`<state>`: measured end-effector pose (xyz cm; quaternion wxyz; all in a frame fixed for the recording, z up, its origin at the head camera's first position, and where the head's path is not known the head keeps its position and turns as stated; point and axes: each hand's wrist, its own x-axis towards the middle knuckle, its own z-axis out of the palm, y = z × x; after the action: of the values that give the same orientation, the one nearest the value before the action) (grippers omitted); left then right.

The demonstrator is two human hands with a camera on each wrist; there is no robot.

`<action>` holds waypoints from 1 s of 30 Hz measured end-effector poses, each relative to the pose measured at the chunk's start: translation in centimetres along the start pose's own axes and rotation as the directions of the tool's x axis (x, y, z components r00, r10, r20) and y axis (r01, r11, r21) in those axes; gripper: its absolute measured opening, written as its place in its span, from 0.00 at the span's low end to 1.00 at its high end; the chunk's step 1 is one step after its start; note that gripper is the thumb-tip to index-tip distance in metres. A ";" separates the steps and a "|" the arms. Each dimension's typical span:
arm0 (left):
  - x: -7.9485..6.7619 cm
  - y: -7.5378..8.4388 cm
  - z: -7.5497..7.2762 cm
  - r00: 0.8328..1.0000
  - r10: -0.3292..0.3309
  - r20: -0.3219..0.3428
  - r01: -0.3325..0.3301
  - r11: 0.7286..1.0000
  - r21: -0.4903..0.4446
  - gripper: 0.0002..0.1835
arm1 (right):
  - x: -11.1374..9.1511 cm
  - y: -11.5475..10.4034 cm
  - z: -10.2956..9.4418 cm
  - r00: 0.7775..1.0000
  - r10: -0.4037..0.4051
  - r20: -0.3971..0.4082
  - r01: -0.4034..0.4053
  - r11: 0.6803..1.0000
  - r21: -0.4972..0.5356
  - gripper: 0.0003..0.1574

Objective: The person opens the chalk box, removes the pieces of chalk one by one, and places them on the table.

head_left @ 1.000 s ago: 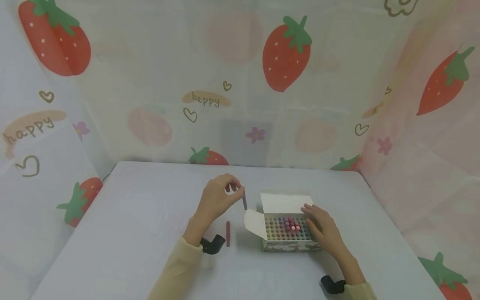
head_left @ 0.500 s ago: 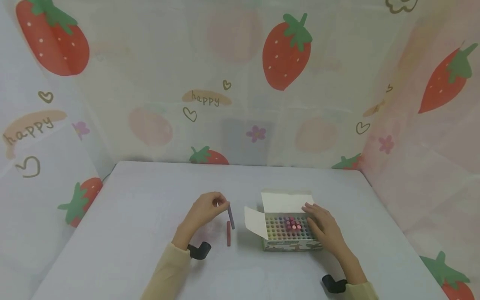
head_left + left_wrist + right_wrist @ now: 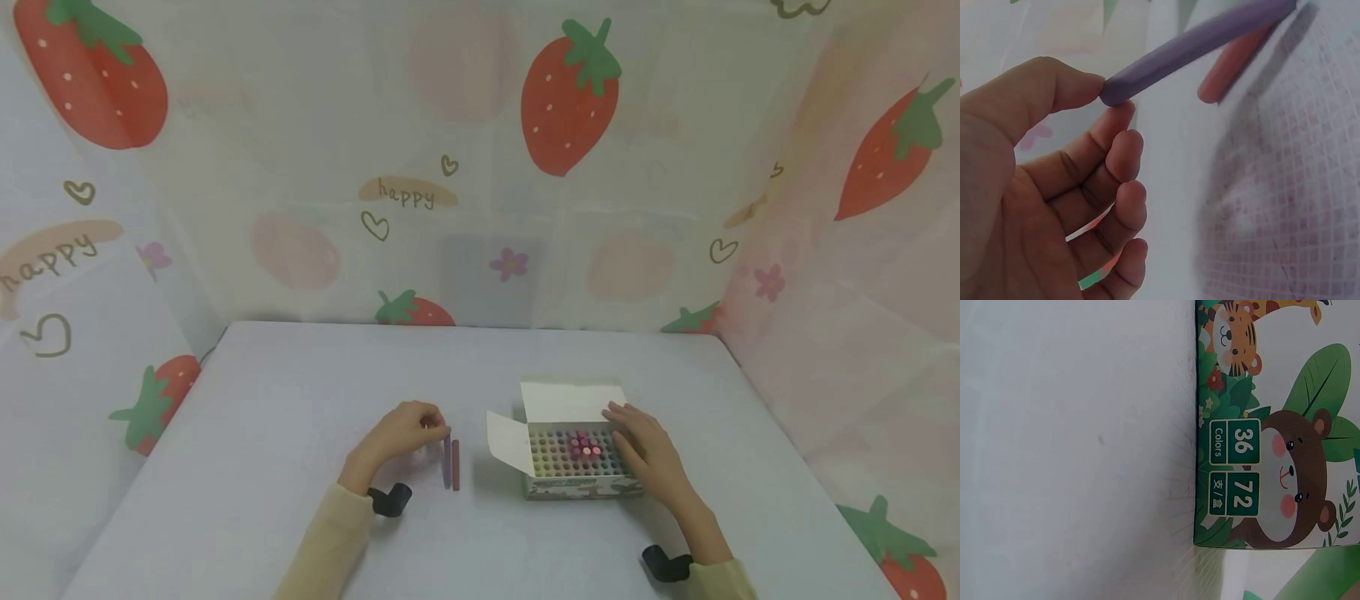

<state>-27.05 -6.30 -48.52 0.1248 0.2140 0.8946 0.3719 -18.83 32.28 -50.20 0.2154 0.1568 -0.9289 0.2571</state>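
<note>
Between thumb and index finger, my left hand pinches one end of a purple crayon. The crayon's far end slants down towards the table, beside a red crayon lying there. Whether that end touches the table I cannot tell. To the right stands a cardboard crayon box, its lid up and a side flap out. Rows of crayon ends fill it, with several pink and purple ones sticking up. My right hand rests on the box's right side, fingers extended; it is out of sight in the right wrist view.
A white table lies under everything. Cloth walls with strawberry prints enclose its back and sides. The box's open side flap juts left towards the crayons. The box front carries animal pictures.
My left hand has moved left and down from beside the box flap, bringing the purple crayon alongside the red one. The right hand stays at the box.
</note>
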 end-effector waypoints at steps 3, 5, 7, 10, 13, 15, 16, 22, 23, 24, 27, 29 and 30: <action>0.2 -0.4 0.1 1.000 -0.011 0.021 0.011 1.000 0.004 0.07 | 0.1 0.0 0.0 1.000 0.008 0.009 -0.008 1.000 0.000 0.21; 0.4 -0.7 0.2 0.999 -0.015 0.028 0.015 1.000 0.010 0.07 | 0.1 0.0 0.0 1.000 0.011 0.012 -0.011 1.000 0.003 0.21; 0.6 -0.9 0.3 0.999 -0.015 0.028 0.015 1.000 0.027 0.07 | 0.2 0.0 0.0 1.000 0.012 0.011 -0.012 1.000 0.002 0.21; 0.9 -1.3 0.6 1.000 -0.012 0.021 0.011 0.998 0.067 0.07 | 0.3 -0.1 0.0 1.000 0.014 0.012 -0.014 1.000 0.003 0.21; 1.1 -1.4 1.0 1.000 -0.028 0.005 0.027 0.991 0.131 0.07 | 0.4 -0.1 0.0 1.000 0.017 0.012 -0.017 1.000 0.004 0.21; 1.2 -1.5 1.3 0.999 -0.038 -0.008 0.039 0.983 0.178 0.07 | 0.4 -0.2 0.0 1.000 0.019 0.014 -0.019 1.000 0.002 0.21; 1.3 -1.5 1.4 0.999 -0.046 -0.015 0.048 0.978 0.202 0.07 | 0.4 -0.2 0.1 1.000 0.018 0.013 -0.018 1.000 0.003 0.21; 1.3 -1.2 1.8 0.998 -0.046 -0.038 0.054 0.966 0.254 0.06 | 0.2 -0.1 0.2 1.000 0.015 0.009 -0.015 1.000 -0.007 0.21; 1.3 -1.1 1.8 0.998 -0.034 -0.045 0.044 0.965 0.259 0.06 | 0.1 0.0 0.2 1.000 0.017 0.011 -0.017 1.000 -0.010 0.21; 1.3 -0.9 1.7 0.998 -0.023 -0.052 0.036 0.964 0.264 0.06 | 0.1 0.0 0.2 1.000 0.020 0.014 -0.019 1.000 -0.012 0.21; 1.4 -0.1 1.3 0.995 0.030 -0.093 -0.003 0.960 0.280 0.06 | 0.0 0.0 0.1 0.999 0.029 0.022 -0.029 1.000 -0.011 0.21; 1.6 0.6 1.1 0.989 0.079 -0.128 -0.037 0.953 0.299 0.06 | 0.0 0.0 0.1 0.999 0.033 0.023 -0.032 0.999 -0.010 0.21; 1.7 0.9 1.0 0.984 0.100 -0.144 -0.052 0.950 0.306 0.06 | 0.0 0.0 0.1 0.999 0.034 0.023 -0.034 0.999 -0.009 0.21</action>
<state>-27.88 -4.30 -48.62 0.0049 0.2349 0.9389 0.2514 -18.86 32.22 -50.29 0.2010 0.1430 -0.9350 0.2550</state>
